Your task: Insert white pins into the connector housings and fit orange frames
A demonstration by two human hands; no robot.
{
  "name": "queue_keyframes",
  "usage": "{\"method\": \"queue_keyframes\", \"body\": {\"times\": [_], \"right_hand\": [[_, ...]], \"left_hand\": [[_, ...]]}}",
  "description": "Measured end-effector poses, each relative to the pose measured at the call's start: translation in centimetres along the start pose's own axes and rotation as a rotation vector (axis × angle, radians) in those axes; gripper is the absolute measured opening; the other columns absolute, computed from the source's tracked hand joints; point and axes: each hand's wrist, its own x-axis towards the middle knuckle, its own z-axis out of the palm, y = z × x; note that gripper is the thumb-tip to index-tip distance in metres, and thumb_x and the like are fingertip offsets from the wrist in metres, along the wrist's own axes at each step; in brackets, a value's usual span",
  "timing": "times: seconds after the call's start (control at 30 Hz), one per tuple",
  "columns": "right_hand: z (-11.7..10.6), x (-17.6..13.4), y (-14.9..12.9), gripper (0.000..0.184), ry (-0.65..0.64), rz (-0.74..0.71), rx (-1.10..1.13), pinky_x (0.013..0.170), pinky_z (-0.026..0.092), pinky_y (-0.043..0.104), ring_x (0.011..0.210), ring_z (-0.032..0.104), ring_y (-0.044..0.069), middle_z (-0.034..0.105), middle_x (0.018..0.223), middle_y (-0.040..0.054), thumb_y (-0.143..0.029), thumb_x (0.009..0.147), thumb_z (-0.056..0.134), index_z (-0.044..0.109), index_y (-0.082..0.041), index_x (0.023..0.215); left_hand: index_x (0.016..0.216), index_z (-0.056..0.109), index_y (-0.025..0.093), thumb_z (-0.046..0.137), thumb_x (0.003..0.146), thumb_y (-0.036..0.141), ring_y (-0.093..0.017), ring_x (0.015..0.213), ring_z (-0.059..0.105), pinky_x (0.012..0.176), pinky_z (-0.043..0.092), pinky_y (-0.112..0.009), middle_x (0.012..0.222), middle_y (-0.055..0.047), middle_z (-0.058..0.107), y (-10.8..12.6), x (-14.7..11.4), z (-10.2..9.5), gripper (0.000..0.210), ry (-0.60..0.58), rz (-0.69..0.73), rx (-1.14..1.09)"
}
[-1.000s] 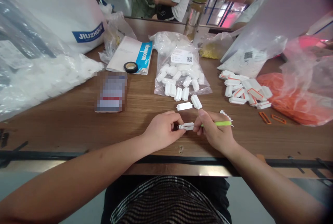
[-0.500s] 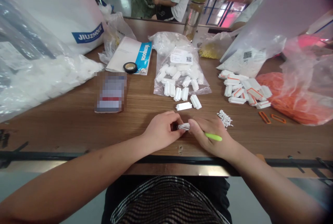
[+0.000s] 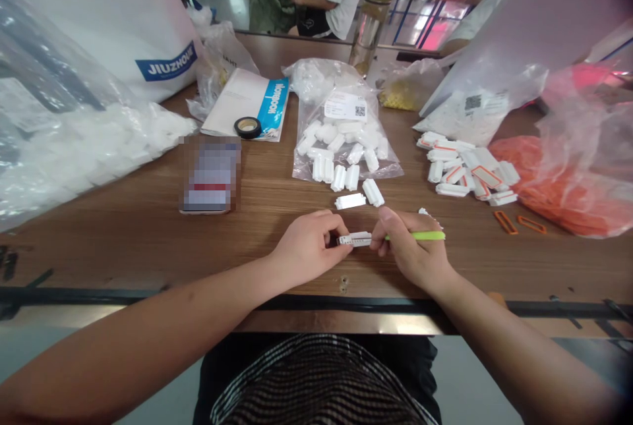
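Wood-grained desk, edged in black tape. Clear labelled bag of white ribbed blocks; loose white blocks before it. Translucent bag of orange pieces; beside it, heaped white blocks, some orange-framed. Small bag, yellow contents, at rear. Left hand: thumb and fingers pinching a slim white connector near the front edge. Right hand: curled round a lime-green tool, tip hidden, fingertips just beside the connector's right end.

The brown, wood-grained desk (a black strip runs along its near edge) carries a phone, a notebook, a clear bag, loose white blocks, a heap of blocks, some orange-rimmed, two orange frames and tiny white bits, partly hidden.
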Motion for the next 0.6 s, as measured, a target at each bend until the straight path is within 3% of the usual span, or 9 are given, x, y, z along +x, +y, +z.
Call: {"method": "queue_keyframes", "body": {"times": [0.6], "right_hand": [[0.09,0.2,0.38,0.052,0.011,0.094,0.119,0.041,0.043,0.021,0.042,0.054,0.008,0.062,0.053,0.0009,-0.046,0.098,0.049,0.062,-0.017,0.057]], "left_hand": [[0.079,0.068,0.02,0.072,0.078,0.024,-0.011,0.059,0.048,0.057,0.037,-0.026,0.07,0.003,0.054,0.04,-0.04,-0.1,0.006,-0.014,-0.012,-0.013]]}}
